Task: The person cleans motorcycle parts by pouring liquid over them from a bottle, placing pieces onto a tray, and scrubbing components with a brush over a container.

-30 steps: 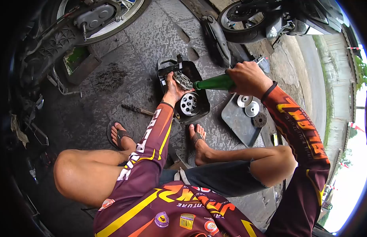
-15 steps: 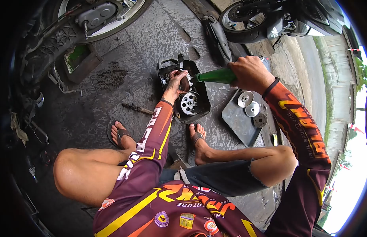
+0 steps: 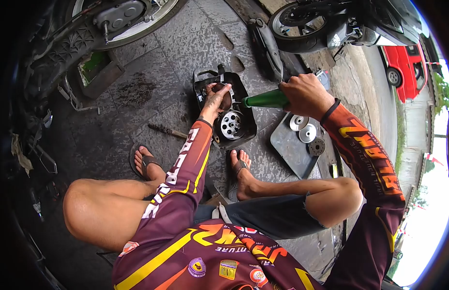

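My left hand (image 3: 216,100) grips a round metal part (image 3: 226,100) over a black tub (image 3: 248,124). Its fingers curl around the part's edge. My right hand (image 3: 306,95) is wrapped round a green bottle (image 3: 267,99), which lies nearly level with its neck pointing left at the round part. A small gap shows between the bottle's mouth and the part. Inside the tub, just below my left hand, sits a silver wheel-like part with holes (image 3: 231,124).
A grey tray (image 3: 289,149) holds several round parts at the right. A brush (image 3: 166,131) lies left of the tub. Motorcycles stand at the top left and top right (image 3: 302,26). A wooden box (image 3: 103,77) is at the left, and a red car (image 3: 406,72) is on the road.
The round part in my left hand has been turned, so its smooth dark side shows instead of the ribbed one. The bottle has shifted slightly. A red car has come into view.
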Available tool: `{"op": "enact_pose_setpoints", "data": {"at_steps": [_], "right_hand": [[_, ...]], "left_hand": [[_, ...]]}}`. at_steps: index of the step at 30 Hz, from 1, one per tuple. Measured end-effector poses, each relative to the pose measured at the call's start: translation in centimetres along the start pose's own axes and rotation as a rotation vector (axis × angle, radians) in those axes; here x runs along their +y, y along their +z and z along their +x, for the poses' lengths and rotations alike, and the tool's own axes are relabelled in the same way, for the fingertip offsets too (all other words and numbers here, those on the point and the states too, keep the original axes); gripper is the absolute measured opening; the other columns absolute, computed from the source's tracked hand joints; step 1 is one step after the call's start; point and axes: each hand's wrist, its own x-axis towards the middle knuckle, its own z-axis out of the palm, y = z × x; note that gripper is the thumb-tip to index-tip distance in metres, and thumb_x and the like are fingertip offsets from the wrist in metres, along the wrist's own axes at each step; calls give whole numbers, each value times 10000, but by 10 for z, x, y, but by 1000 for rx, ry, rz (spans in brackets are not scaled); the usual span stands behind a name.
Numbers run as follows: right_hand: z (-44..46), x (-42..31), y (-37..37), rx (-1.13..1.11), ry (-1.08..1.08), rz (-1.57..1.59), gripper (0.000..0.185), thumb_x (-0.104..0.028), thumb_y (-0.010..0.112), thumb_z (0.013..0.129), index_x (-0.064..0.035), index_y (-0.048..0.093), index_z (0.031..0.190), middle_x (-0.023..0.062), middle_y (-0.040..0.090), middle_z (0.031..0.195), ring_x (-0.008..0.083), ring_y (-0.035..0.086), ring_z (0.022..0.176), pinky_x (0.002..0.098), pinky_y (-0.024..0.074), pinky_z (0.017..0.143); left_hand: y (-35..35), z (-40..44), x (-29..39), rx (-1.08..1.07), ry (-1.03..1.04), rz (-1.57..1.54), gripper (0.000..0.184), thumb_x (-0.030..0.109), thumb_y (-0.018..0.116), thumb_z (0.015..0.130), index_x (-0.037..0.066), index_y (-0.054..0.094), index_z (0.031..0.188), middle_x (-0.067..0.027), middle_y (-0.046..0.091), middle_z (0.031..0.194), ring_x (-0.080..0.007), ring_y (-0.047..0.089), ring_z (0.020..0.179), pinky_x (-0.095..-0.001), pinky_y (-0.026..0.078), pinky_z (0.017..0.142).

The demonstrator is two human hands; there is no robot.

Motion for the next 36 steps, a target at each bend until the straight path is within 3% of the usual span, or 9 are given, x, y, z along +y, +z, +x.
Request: {"op": "enact_pose_setpoints", "data": {"at_steps": [3,6,9,24,27,29,31,34,36], "right_hand": [[0,-2,-1,-8,-8,10,128,-166,709,633,-61,696,705,121,659,666,309,683,673,390,532,581],[3,-3,-3,-89,0,-4,311,-295,783,643,-63,663,812,127,657,724,324,671,715,425,523,620],[6,-3,-6,4,-9,-8,121,-166,710,637,-66,699,704,118,663,677,308,682,681,393,531,586],[19,-3,-22,92,3,-50,132,-172,716,630,-62,703,701,116,672,693,298,688,685,385,541,593],[19,-4,-22,85,-3,-60,126,-170,714,630,-61,701,692,117,672,693,300,687,682,386,542,593],[18,-2,-21,82,-5,-42,144,-179,716,634,-58,703,711,120,676,705,303,691,692,389,546,597],[16,0,-23,6,12,-40,242,-240,752,648,-56,686,791,128,674,728,319,687,713,407,543,618],[12,-1,-27,-100,35,-32,367,-310,794,662,-50,663,884,135,673,757,337,683,740,426,540,641],[9,0,-25,-128,42,-26,390,-320,800,661,-45,657,898,134,674,764,338,683,747,427,540,644]], "left_hand": [[6,0,-2,98,-37,-94,1003,515,819,685,220,174,1393,-228,283,1431,-414,353,1300,-676,419,886],[6,6,-6,109,-66,-158,1054,517,816,694,190,108,1402,-246,223,1446,-414,303,1327,-712,408,897],[4,7,-7,110,-103,-214,1076,524,814,700,190,75,1408,-253,223,1443,-403,275,1344,-710,413,887],[3,14,-12,37,-254,-418,597,520,667,845,325,470,1373,-54,150,1551,-465,186,1389,-704,503,794],[2,11,-12,65,-222,-359,533,491,676,845,322,512,1322,-44,236,1509,-446,271,1342,-692,500,789],[-6,8,-13,-163,-123,-315,551,510,664,828,290,522,1313,-108,286,1477,-453,350,1262,-670,492,788],[-7,12,-16,-170,-130,-328,461,497,645,829,296,587,1240,-96,333,1436,-414,398,1211,-635,498,747],[-9,19,-17,-164,-205,-307,391,541,524,887,284,613,1168,-64,650,981,-328,638,825,-559,531,720],[-12,15,-14,-308,-187,-423,418,540,504,892,256,611,1180,-80,667,982,-333,655,802,-544,541,704]]}}
